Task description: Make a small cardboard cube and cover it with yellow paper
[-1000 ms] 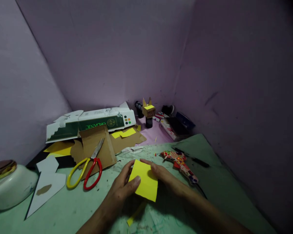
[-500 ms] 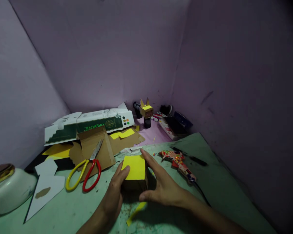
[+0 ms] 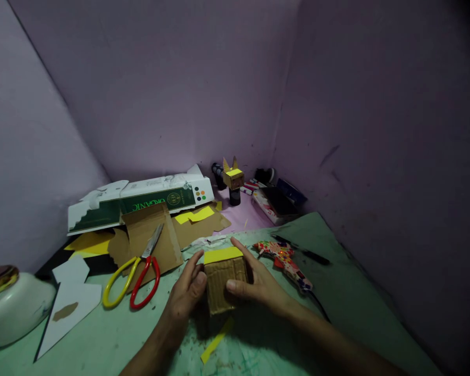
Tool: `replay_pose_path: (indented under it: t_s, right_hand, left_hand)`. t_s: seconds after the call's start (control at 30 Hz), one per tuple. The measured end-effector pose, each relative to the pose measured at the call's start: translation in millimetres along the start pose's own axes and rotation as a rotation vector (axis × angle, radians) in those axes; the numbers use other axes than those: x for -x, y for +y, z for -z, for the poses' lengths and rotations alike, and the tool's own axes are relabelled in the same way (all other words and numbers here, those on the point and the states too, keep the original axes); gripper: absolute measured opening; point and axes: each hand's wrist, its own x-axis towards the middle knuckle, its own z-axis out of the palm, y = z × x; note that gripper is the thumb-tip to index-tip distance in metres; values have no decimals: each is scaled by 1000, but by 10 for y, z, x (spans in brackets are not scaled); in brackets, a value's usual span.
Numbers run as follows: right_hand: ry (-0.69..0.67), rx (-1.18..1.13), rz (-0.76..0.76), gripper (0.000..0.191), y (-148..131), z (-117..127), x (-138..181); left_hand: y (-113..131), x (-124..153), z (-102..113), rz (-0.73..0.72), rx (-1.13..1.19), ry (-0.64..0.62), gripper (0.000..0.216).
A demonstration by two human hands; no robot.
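Observation:
A small cardboard box (image 3: 226, 284) with yellow paper (image 3: 223, 254) on its top is tilted so its corrugated front faces me. My right hand (image 3: 264, 284) grips it from the right, thumb across the front face and fingers along the side. On the opposite side, my left hand (image 3: 186, 295) has its curled fingers and thumb against the box's left edge. Below the box, a narrow yellow paper strip (image 3: 216, 342) lies on the green-covered table (image 3: 141, 344). The box's underside and back are hidden.
Red-and-yellow-handled scissors (image 3: 147, 271) lie on cardboard (image 3: 172, 245) at the left. A patterned glue gun (image 3: 284, 261) with a cord and a black craft knife (image 3: 309, 253) are at the right. Farther back stand a cardboard animal head (image 3: 234, 178) and an ORGANIC carton (image 3: 141, 206).
The box has tipped, showing more of its front and less of its yellow top. My left thumb has left the yellow paper for the side edge; my right thumb now presses the front.

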Motion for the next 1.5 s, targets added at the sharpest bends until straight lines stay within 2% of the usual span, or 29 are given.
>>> replay_pose_path:
  t_s: [0.13,0.33,0.57,0.83,0.93,1.0,1.07,1.1,1.17,1.23,1.27,1.33,1.4,1.5]
  right_hand:
    - [1,-14,-6,111,10,4,-6]
    - [-29,-6,-44,115,-2,1,15]
    - [-46,-64,-67,115,54,9,14]
    - [-84,-1,-52,112,83,38,15]
    - [-88,50,-2,112,109,56,7]
    - [-36,118,44,113,113,88,-6]
    - [50,242,95,97,87,127,-14]
    - [66,335,124,80,63,142,-13]
    - [-9,548,179,38,4,150,2]
    - [-217,764,179,14,-42,127,31]
    - [-324,874,164,11,-53,109,48]
    - [-472,1102,122,17,-47,72,81]
    - [-538,1283,98,21,-17,47,106]
    - [-570,1390,72,14,23,30,125]
  left_hand:
    - [1,21,-37,-60,-24,-78,91]
    - [89,60,-65,-31,-23,-143,83]
    - [72,68,-29,-39,-70,-129,86]
    - [72,71,-35,-18,-75,-110,94]
    - [107,76,-46,-43,-70,-77,92]
    - [160,70,-29,-79,-55,-24,87]
    - [224,44,24,-142,-46,47,83]
    - [252,23,63,-179,-43,87,80]
    - [294,-28,154,-247,-35,166,74]
    - [315,-72,238,-273,-13,224,69]
    - [320,-86,268,-274,3,243,67]
    - [329,-96,299,-274,30,263,64]
    - [340,-88,298,-284,53,271,61]
    - [358,-73,284,-290,74,274,52]
